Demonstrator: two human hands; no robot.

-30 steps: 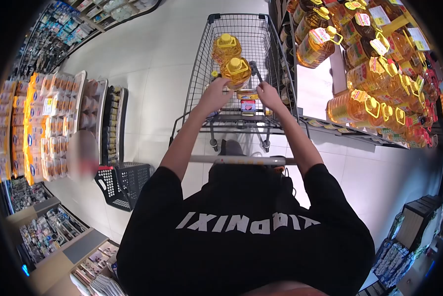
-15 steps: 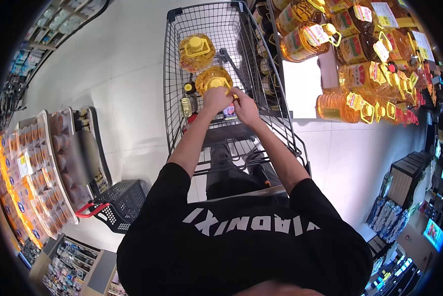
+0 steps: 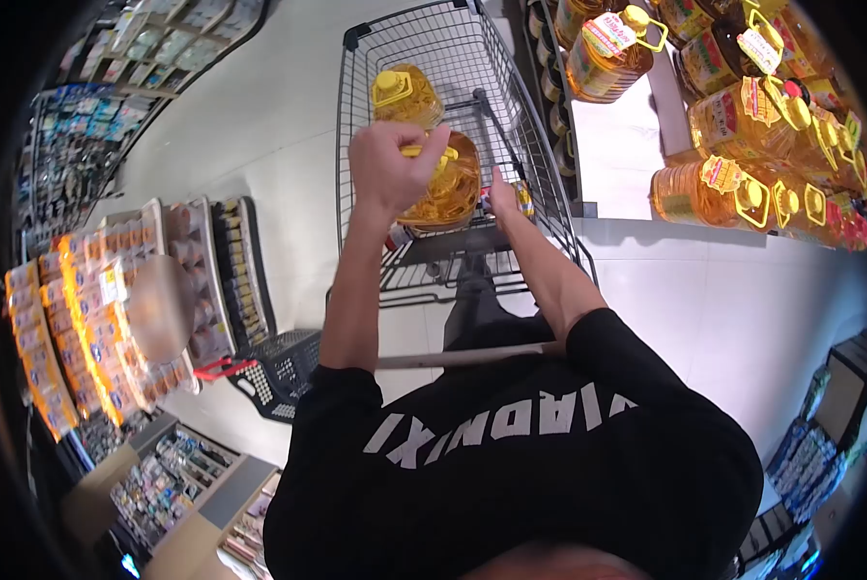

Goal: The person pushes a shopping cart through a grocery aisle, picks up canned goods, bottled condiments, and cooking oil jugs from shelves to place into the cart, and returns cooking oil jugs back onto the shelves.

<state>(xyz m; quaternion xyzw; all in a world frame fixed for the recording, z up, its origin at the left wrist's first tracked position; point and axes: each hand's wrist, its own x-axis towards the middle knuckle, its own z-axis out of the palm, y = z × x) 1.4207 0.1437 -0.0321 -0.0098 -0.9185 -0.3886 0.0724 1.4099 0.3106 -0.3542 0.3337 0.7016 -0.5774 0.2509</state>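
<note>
My left hand [image 3: 391, 172] is closed around the yellow handle of a large jug of golden cooking oil [image 3: 458, 188], which is raised toward me in the shopping cart [image 3: 344, 116]. A second oil jug [image 3: 409, 97] stands farther forward in the cart, its yellow cap up. To the right of the held jug, my right hand [image 3: 502, 200] reaches low into the cart with fingers extended, seen edge-on. Beside it is a small yellow-labelled item [image 3: 524, 199]. Whether my right hand touches that item cannot be made out.
Rows of oil jugs [image 3: 709, 193] stand on a display to the right, with a pale shelf surface [image 3: 627, 145] next to the cart. Stacked packaged goods [image 3: 95, 319] and a dark shopping basket with a red handle [image 3: 284, 372] are at the left. Shelves line the upper left.
My left hand has risen and moved left, lifting the near jug and tilting it. My right hand has left the jug's handle and moved right and down beside it. The view has shifted slightly.
</note>
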